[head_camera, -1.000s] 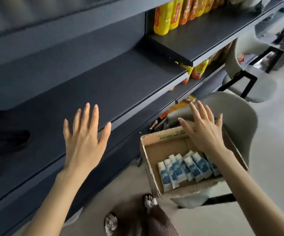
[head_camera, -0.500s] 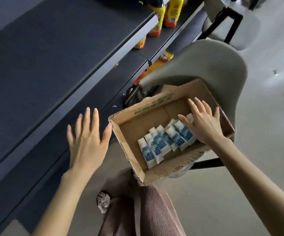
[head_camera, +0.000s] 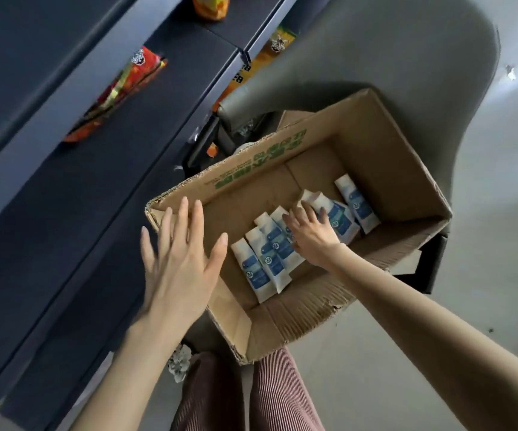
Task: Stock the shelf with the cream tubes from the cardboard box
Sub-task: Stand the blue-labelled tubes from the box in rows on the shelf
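- Cream tubes (head_camera: pixel 267 259) are lying flat in a loose, overlapping row on the bottom of the cardboard box (head_camera: pixel 282 154). None are showing on the shelf (head_camera: pixel 49 197) in view.
- Right hand (head_camera: pixel 312 241) is reaching into the box, with its fingers lying across the middle tubes. Can't tell whether it's pinching one yet.
- Left hand (head_camera: pixel 180 262) is hovering released with fingers spread over the box's near-left corner, grasping nothing.
- Risk: the tubes are overlapping, so lifting one is likely dragging its neighbours along and scattering the row.
- Risk: the box is sitting on the grey chair (head_camera: pixel 375 57), and its near corner seems to be hanging past the seat. With the left hand not bracing, a downward push from the right could be tipping it toward the person's legs.
- Risk: the near wall is looking torn and soft, so a wrist leaning on it could be folding it.
- Risk: grabbing several slick tubes at once could be letting one slip out on the way left to the shelf.
- Risk: a red snack packet (head_camera: pixel 118 94) is occupying the lower shelf on the far left, so tubes placed beside it could be knocking it.
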Action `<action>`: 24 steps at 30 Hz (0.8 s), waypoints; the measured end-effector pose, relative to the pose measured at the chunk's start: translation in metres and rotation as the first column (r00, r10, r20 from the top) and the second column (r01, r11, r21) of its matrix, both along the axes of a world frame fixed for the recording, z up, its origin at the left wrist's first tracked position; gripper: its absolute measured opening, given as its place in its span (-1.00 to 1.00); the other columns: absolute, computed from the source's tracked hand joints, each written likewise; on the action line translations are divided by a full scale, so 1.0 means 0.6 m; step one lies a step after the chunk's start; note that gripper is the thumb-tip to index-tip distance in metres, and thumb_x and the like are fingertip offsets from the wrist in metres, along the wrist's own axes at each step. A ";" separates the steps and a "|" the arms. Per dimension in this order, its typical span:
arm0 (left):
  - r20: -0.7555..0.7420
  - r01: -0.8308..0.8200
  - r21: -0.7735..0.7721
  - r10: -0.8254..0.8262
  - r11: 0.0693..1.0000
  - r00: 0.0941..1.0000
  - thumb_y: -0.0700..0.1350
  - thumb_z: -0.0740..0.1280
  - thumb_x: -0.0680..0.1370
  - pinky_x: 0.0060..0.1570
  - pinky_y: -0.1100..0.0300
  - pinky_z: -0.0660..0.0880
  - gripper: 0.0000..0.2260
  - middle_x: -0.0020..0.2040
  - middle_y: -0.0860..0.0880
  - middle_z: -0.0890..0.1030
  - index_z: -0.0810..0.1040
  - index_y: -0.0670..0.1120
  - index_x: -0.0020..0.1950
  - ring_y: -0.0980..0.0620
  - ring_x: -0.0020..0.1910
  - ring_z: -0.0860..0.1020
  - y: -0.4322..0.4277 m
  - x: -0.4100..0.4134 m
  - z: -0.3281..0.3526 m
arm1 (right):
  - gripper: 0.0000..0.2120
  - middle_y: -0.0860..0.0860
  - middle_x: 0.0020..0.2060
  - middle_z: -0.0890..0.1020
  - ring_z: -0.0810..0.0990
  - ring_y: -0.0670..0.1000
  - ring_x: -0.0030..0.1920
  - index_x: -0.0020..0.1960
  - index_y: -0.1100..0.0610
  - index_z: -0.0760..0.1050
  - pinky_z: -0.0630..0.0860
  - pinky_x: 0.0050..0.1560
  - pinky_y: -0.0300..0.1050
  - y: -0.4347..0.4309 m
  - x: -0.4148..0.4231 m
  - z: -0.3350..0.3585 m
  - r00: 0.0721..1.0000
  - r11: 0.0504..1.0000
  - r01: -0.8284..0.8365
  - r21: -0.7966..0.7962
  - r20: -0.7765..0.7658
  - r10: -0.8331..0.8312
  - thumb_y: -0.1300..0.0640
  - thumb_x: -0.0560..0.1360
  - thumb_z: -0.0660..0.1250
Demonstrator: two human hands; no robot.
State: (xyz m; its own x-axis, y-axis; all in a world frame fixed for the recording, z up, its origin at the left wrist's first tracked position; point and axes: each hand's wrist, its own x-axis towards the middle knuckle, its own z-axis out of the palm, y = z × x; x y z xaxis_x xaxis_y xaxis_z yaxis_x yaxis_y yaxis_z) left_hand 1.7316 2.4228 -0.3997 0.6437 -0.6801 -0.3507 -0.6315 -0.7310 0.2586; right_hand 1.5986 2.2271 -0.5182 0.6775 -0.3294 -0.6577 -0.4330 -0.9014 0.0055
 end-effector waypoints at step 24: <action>-0.364 -0.265 -0.320 0.140 0.909 0.921 0.04 0.13 0.61 0.37 0.24 0.12 -0.52 0.49 0.01 0.25 0.18 -0.06 0.51 0.10 0.46 0.18 -0.023 -0.015 0.006 | -0.70 0.13 -0.03 0.58 0.56 0.14 -0.05 0.08 0.18 0.51 0.43 -0.18 -0.13 -0.108 -0.008 0.096 0.823 0.830 0.544 0.119 0.117 -0.556 0.08 0.42 0.44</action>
State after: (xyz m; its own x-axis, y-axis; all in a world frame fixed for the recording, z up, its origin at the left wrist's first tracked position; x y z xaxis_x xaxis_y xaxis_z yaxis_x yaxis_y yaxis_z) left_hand 1.7227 2.4088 -0.3961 0.6728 -0.6655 -0.3231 -0.3137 -0.6522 0.6901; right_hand 1.5937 2.1623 -0.4605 0.4855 -0.6281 -0.6081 -0.8479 -0.5079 -0.1524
